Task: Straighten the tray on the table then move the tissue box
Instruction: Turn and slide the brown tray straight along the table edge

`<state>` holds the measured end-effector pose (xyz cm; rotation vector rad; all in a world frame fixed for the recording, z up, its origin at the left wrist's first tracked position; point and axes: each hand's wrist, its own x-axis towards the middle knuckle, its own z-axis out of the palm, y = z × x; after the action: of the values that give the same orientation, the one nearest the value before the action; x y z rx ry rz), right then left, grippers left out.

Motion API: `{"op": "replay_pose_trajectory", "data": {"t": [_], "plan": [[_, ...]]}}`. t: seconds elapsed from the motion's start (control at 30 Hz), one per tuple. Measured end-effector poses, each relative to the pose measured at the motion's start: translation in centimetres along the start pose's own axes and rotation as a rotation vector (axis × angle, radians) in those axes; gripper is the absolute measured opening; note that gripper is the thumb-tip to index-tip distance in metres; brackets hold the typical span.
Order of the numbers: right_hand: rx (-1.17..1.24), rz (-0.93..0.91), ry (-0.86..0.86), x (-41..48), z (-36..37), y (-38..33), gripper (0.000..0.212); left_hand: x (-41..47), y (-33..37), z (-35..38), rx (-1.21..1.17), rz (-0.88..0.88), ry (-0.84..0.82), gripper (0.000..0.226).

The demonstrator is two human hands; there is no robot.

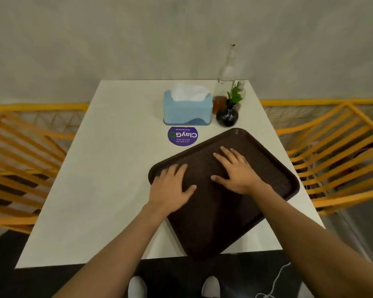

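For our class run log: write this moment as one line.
stage: straightening | tray: skewed on table | left hand, right hand: flat on tray | tissue box: untouched

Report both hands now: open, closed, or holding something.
Left hand: open, flat on the brown tray, gripping nothing.
Right hand: open, fingers spread, palm down on the tray, gripping nothing.

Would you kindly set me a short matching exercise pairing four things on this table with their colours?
Things:
1. tray
2. tissue box
3. round sticker
4. vase

Colours:
A. purple
B. glossy black
C. dark brown
D. light blue

Pairs: 1-C, 2-D, 3-A, 4-B
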<state>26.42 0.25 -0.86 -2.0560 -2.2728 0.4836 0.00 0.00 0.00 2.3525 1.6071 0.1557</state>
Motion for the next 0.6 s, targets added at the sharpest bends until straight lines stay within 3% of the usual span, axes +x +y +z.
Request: {"op": "replay_pose_trajectory", "data": {"t": [0.17, 0.4, 0.5, 0.6], "plan": [[-0.023, 0.005, -0.119, -0.1, 1.4, 0.0, 0.087, -1.9, -0.4, 2.6, 0.108, -0.038, -0.093, 0.104], [-0.067, 0.039, -0.074, -0.4, 2.6, -1.3, 0.089, -2.2, -2.5, 2.7, 0.141, 0.006, -0.101, 0.107], [-0.072, 0.077, -0.035, -0.3, 3.2, -2.8, 0.089, -2.2, -3.7, 1.8, 0.164, 0.016, -0.116, 0.101], [-0.082, 0.156, 0.004, -0.1, 3.9, -4.8, 0.088, -2.8, -4.5, 1.0, 0.189, 0.03, -0.072, 0.079]]}}
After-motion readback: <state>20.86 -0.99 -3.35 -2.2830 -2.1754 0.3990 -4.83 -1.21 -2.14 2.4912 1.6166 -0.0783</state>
